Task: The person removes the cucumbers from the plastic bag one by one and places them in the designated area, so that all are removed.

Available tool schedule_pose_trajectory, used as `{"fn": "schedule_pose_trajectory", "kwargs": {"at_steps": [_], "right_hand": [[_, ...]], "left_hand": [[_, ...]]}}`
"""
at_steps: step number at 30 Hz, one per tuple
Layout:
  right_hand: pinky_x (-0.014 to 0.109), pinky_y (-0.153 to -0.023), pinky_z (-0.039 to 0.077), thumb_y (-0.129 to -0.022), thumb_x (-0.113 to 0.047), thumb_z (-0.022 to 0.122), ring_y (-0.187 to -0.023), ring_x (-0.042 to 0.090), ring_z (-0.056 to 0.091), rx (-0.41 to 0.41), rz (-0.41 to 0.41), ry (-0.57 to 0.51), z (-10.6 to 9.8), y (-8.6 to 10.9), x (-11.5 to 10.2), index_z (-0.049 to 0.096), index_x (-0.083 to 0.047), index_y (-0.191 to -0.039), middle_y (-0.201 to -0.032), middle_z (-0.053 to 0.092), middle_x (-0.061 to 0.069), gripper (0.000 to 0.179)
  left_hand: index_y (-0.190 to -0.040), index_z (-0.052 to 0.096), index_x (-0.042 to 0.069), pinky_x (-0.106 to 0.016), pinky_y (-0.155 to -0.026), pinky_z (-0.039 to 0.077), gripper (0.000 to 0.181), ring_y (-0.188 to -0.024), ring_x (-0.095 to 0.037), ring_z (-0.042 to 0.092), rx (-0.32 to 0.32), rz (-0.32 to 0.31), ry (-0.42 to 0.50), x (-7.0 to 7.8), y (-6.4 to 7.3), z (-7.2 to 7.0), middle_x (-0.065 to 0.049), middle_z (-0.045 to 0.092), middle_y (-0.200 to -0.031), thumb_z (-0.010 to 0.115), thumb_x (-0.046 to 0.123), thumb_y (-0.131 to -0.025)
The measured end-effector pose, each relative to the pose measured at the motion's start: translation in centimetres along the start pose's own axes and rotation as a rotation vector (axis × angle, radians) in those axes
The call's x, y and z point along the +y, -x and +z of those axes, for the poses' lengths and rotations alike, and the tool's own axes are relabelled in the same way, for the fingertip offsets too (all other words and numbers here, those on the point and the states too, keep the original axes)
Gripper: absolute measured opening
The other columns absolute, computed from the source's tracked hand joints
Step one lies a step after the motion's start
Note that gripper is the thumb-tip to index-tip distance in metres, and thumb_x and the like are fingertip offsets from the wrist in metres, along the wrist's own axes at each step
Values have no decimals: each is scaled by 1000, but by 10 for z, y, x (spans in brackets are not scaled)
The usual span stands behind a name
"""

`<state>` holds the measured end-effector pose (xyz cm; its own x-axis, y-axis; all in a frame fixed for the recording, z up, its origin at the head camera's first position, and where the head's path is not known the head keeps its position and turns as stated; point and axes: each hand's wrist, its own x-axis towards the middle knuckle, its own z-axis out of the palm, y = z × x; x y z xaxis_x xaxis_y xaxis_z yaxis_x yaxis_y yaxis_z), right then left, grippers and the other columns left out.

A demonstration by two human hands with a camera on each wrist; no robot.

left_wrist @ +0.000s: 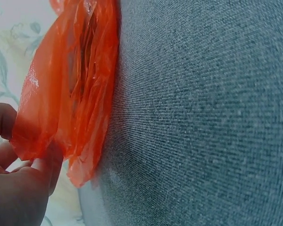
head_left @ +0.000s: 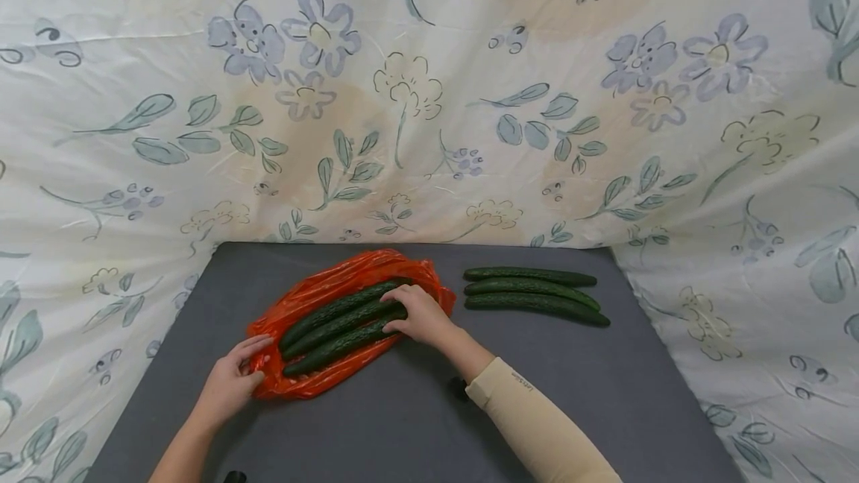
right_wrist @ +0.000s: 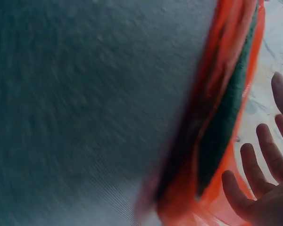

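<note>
On the grey table (head_left: 376,431), a red bag (head_left: 335,274) lies toward ten o'clock around three cucumbers (head_left: 342,323); three loose cucumbers (head_left: 533,288) lie toward two. The left hand (head_left: 231,382) pinches the bag's eight-o'clock end; the right hand (head_left: 421,315), fingers spread, is at its three o'clock.

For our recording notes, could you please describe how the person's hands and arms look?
The left hand and right hand are ungloved. A cream sleeve with small dark lettering near its cuff covers much of the right forearm; the left forearm shows bare.
</note>
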<state>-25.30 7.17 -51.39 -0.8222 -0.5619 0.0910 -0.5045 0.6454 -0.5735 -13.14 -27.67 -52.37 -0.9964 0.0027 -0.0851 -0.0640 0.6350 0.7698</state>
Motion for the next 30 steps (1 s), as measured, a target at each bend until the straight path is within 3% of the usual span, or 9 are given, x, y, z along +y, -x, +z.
{"fn": "schedule_pose_trajectory", "kwargs": {"at_steps": [3, 10, 16, 25, 30], "right_hand": [[50, -105, 42, -86, -35, 78, -122, 23, 53, -25, 30, 17, 8, -3, 5, 66, -22, -128, -129, 63, -2, 46], [51, -101, 39, -83, -47, 78, -116, 21, 52, -49, 64, 190, 23, -9, 12, 69, -30, -122, -126, 62, -5, 44], [50, -100, 38, -83, -45, 78, -118, 20, 51, -60, 64, 255, 26, -9, 8, 69, -33, -120, -127, 59, -7, 39], [51, -103, 36, -90, -42, 70, -124, 21, 51, -103, -3, 207, 28, -7, 1, 64, -26, -126, -126, 59, -5, 40], [47, -101, 33, -91, -37, 70, -121, 19, 49, -81, -18, 169, 20, -1, 1, 65, -25, -129, -126, 57, -4, 40]], "left_hand": [[-141, 55, -3, -22, -72, 44, 55, -121, -35, 47, 1, 3, -5, 0, -1, 0, -22, 43, -152, 59, -3, -86], [-141, 55, -2, -23, -71, 43, 55, -120, -35, 46, -1, -6, -9, 1, -1, 0, -23, 44, -152, 59, -3, -86], [-140, 56, -2, -25, -66, 42, 54, -114, -33, 47, 1, -14, 11, 0, -1, 0, -22, 45, -151, 59, -4, -87], [-141, 55, -3, -26, -56, 43, 54, -91, -6, 55, 7, -25, 55, -2, 2, 0, -23, 44, -151, 58, -5, -88], [-141, 55, -3, -27, -55, 41, 54, -85, -5, 52, 5, -7, 48, -2, 0, 2, -23, 45, -150, 58, -5, -87]]}}
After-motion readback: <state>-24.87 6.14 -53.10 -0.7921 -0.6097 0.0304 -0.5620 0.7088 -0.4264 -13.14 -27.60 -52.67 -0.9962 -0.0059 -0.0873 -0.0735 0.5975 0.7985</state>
